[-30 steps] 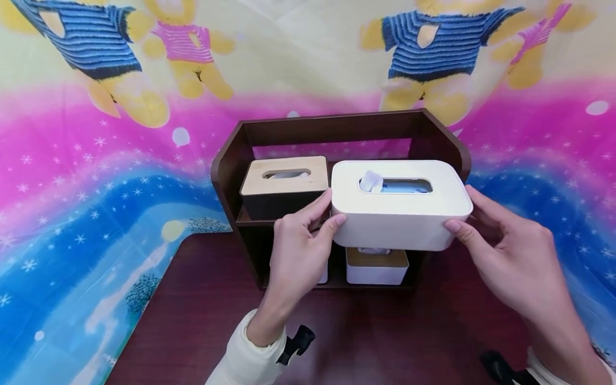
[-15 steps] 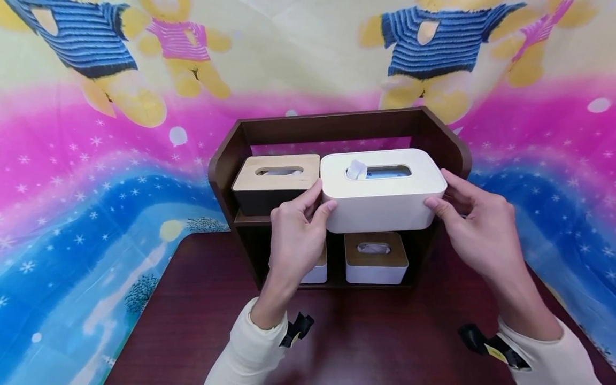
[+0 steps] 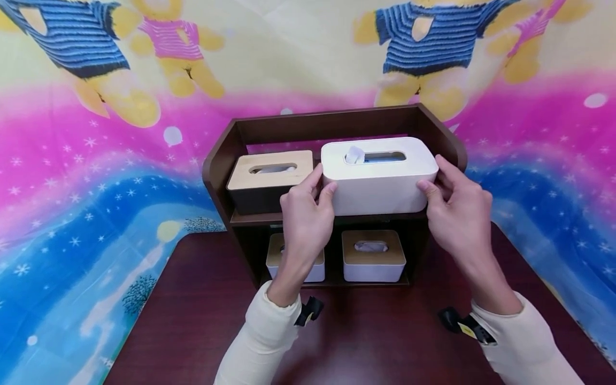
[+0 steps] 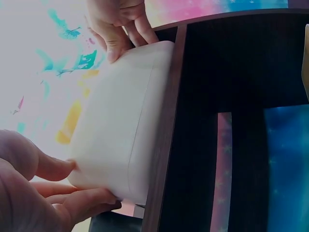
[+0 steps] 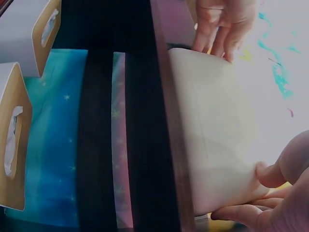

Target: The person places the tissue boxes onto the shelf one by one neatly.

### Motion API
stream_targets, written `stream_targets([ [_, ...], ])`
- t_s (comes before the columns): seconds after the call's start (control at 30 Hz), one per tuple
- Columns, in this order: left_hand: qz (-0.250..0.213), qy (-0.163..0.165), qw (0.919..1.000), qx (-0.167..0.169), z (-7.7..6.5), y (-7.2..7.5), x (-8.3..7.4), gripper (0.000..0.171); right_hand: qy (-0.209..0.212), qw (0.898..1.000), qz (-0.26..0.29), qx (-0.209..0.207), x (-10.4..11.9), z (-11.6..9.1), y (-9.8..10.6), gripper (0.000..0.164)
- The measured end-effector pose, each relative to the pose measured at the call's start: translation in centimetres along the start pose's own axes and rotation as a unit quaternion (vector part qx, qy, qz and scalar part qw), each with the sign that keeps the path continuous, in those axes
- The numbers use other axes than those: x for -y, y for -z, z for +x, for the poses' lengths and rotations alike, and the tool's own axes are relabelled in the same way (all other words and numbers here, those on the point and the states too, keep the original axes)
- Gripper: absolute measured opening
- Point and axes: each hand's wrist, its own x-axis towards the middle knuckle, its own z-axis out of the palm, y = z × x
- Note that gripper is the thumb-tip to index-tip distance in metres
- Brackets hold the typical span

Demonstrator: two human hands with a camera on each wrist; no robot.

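Between my two hands is a white tissue box (image 3: 380, 187), its oval slot showing a tuft of tissue and a blue packet. My left hand (image 3: 308, 214) grips its left end, thumb on the front and fingers along the side. At the opposite end my right hand (image 3: 457, 208) holds it the same way. The box sits at the upper shelf of a dark brown rack (image 3: 332, 120), its lower edge right at the shelf board (image 4: 166, 130) in the left wrist view. In the right wrist view the white box (image 5: 217, 130) shows both hands at its ends.
Left on the upper shelf stands a black tissue box with a light wooden lid (image 3: 269, 182). Below are two smaller white tissue boxes with wooden lids, one on the right (image 3: 372, 256), one on the left (image 3: 313, 271) partly behind my left arm. The rack stands on a dark red table (image 3: 192, 321).
Both hands have carried the white tissue box left and back onto the rack's upper shelf level. The lower right small box, partly covered before, now shows fully.
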Motion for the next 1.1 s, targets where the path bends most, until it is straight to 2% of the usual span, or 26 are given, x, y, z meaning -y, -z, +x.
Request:
stream_targets([
  [0.13, 0.018, -0.010, 0.9998, -0.007, 0.3, -0.3, 0.1, 0.045, -0.004, 1.000, -0.006, -0.006, 0.1, 0.2, -0.5, 0.060],
  [0.33, 0.029, -0.008, 0.9996, -0.002, 0.4, -0.6, 0.1, 0.048, -0.014, 1.000, -0.012, -0.004, 0.1, 0.2, -0.4, 0.061],
  [0.6, 0.019, 0.004, 0.9994, 0.028, 0.1, -0.6, 0.2, 0.059, -0.028, 0.999, -0.001, 0.047, 0.0, -0.2, -0.2, 0.073],
  [0.73, 0.016, -0.002, 0.9985, 0.052, -0.5, -0.4, 0.4, 0.069, -0.013, 0.998, 0.015, 0.068, 0.2, -1.1, 0.0, 0.079],
  [0.83, 0.013, -0.012, 0.9981, 0.059, -1.1, 0.1, 0.6, 0.074, -0.004, 0.997, 0.015, 0.072, 0.3, -2.0, 0.4, 0.080],
  [1.1, 0.019, -0.040, 0.9973, 0.059, -3.2, 2.1, 1.0, 0.072, 0.000, 0.996, -0.020, 0.086, -0.2, -4.7, 1.8, 0.079],
])
